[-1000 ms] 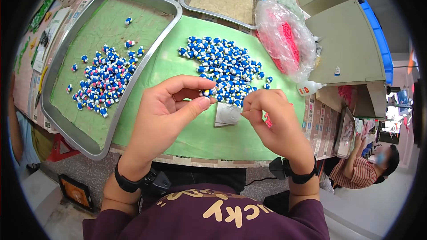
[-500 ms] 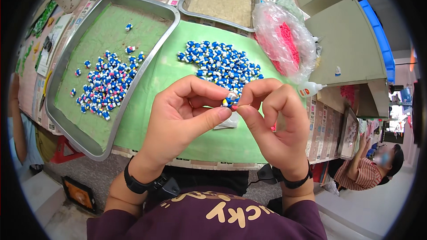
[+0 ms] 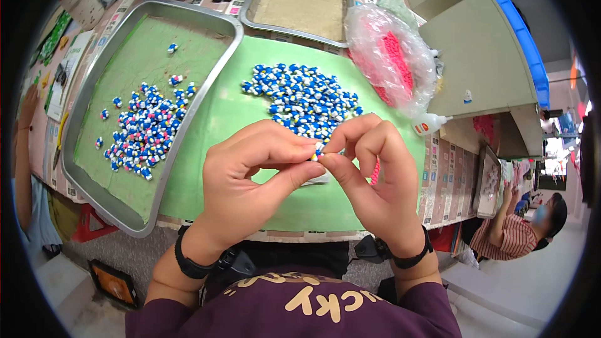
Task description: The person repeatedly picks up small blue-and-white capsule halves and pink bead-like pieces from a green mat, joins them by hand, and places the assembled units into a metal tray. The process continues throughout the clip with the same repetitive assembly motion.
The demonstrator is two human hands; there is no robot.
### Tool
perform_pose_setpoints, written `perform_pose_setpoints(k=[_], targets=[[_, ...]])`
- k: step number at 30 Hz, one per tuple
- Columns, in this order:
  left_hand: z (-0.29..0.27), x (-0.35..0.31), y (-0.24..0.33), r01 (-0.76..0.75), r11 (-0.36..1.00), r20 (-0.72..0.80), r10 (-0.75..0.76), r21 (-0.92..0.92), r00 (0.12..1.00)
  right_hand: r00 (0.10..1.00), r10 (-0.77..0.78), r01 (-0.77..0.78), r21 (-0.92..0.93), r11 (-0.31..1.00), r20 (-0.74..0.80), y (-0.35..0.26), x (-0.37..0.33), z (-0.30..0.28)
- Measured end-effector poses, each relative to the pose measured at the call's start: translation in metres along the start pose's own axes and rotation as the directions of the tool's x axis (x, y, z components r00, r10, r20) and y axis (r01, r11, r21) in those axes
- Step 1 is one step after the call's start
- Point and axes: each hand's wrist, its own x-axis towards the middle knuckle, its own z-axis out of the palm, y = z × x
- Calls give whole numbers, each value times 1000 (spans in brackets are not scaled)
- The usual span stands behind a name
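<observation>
My left hand (image 3: 253,178) and my right hand (image 3: 372,178) meet fingertip to fingertip over the green mat (image 3: 219,119). Both pinch one small blue and white figure (image 3: 318,149) between thumbs and forefingers. A pink piece (image 3: 375,172) shows behind my right hand's fingers. Just beyond my hands, a pile of the same blue and white figures (image 3: 307,100) lies loose on the mat. A small clear bag (image 3: 319,179) peeks out under my thumbs.
A metal tray (image 3: 91,119) at the left holds several blue, white and pink figures (image 3: 144,134). A second tray (image 3: 300,0) sits at the back. A clear bag of pink parts (image 3: 391,56) and a glue bottle (image 3: 429,126) lie right. Another person (image 3: 519,228) sits at lower right.
My hands came together and rose toward me, from working apart near the pile to pinching one figure between both. The view shifted slightly.
</observation>
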Motion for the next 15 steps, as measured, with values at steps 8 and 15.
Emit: perform_pose_setpoints(k=[8, 15], targets=[[-69, -16, -1, -95, 875, -248, 237, 474, 939, 972, 190, -206, -108, 973, -139, 30, -22, -71], [-140, -35, 12, 452, 439, -533, 74, 776, 843, 954, 234, -121, -469, 875, 189, 63, -51, -72]])
